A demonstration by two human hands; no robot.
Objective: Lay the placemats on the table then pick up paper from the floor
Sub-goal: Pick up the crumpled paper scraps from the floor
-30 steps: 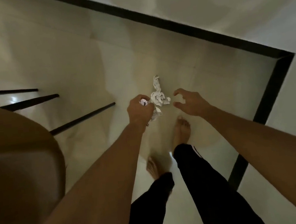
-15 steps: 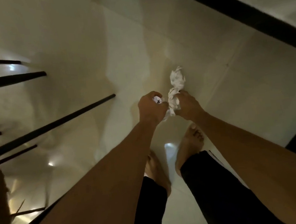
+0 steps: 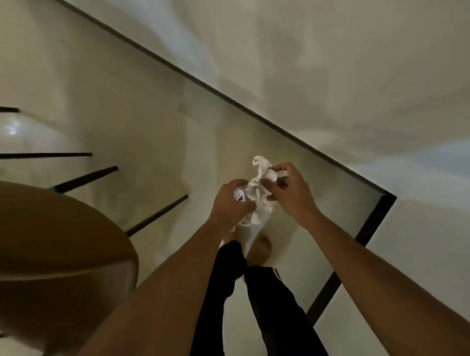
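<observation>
A crumpled white paper [image 3: 259, 195] hangs in the air between both my hands, well above the pale tiled floor [image 3: 122, 108]. My left hand [image 3: 230, 204] grips its left part, with fingers curled round a wad. My right hand [image 3: 292, 192] pinches the paper's right side between thumb and fingers. The upper tip of the paper sticks out above my right hand. Below the hands I see my bare feet and black trouser legs [image 3: 273, 304].
A round brown table top [image 3: 47, 252] fills the lower left, with thin black legs [image 3: 156, 216] slanting over the floor beside it. A black skirting strip [image 3: 348, 247] runs along the white wall [image 3: 361, 63] on the right, forming a corner.
My right hand, open beside the paper a second ago, closed on it. Both hands rose with the paper. The view swung and the table came back in at the left.
</observation>
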